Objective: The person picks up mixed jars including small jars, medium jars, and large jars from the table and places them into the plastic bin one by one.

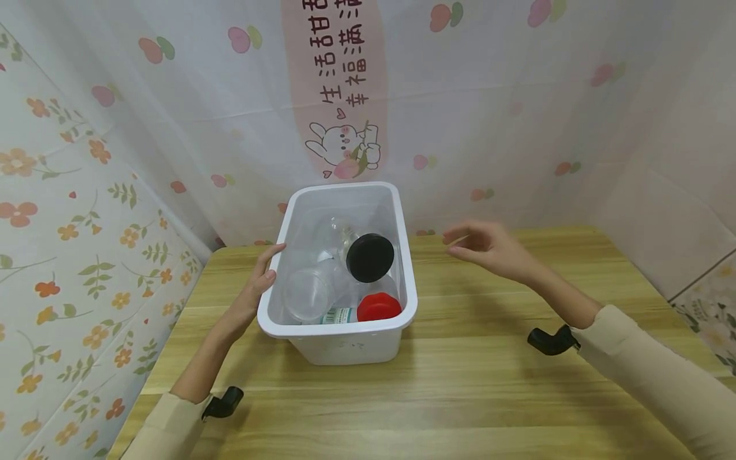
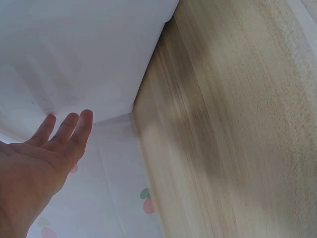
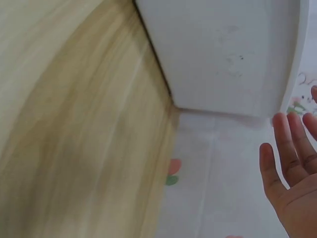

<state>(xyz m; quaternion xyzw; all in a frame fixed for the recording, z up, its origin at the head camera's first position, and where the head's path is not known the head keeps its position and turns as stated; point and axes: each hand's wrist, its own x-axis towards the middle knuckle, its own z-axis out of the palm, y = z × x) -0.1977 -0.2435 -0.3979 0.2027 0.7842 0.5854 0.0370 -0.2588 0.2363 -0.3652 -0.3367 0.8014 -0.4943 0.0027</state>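
Note:
A white plastic bin (image 1: 351, 348) stands on the table with clear containers inside. My left hand (image 1: 255, 287) is at its left rim, fingers extended with the tips right at the edge. The left wrist view shows those fingers loosely straight beside the bin's outer wall (image 2: 99, 54). To the right of the bin, my right hand (image 1: 489, 246) is in the air, slightly blurred, fingers relaxed and holding nothing. Inside the bin are a black round lid (image 1: 370, 258), a red lid (image 1: 378, 307), and a clear round plastic container (image 1: 306, 295).
The wooden table (image 1: 460, 396) extends in front of the bin and to both sides. Behind it hangs a printed curtain (image 1: 489, 128) with a rabbit drawing, and a flowered cloth (image 1: 86, 255) covers the left side. A small black device (image 1: 552, 342) is on the right sleeve.

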